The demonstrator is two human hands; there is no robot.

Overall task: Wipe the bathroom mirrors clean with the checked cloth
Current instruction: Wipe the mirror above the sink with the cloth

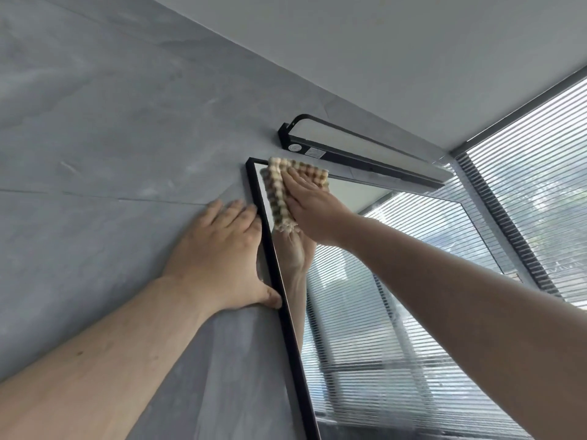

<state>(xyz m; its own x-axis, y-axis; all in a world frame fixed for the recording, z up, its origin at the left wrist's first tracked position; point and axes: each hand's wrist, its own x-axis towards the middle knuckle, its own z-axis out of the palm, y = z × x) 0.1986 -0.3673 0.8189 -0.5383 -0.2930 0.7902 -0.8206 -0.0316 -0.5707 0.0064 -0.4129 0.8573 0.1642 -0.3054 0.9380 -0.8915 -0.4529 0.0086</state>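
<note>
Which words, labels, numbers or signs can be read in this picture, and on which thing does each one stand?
No text can be read.
Light fixture above the mirror: a small round mark and a small rectangular label on its black underside, both too small and blurred to read.
Checked cloth, wall and window blinds: no writing visible.

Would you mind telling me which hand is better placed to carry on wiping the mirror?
Right. The right hand presses the checked cloth on the mirror; the left hand lies flat on the wall.
</note>
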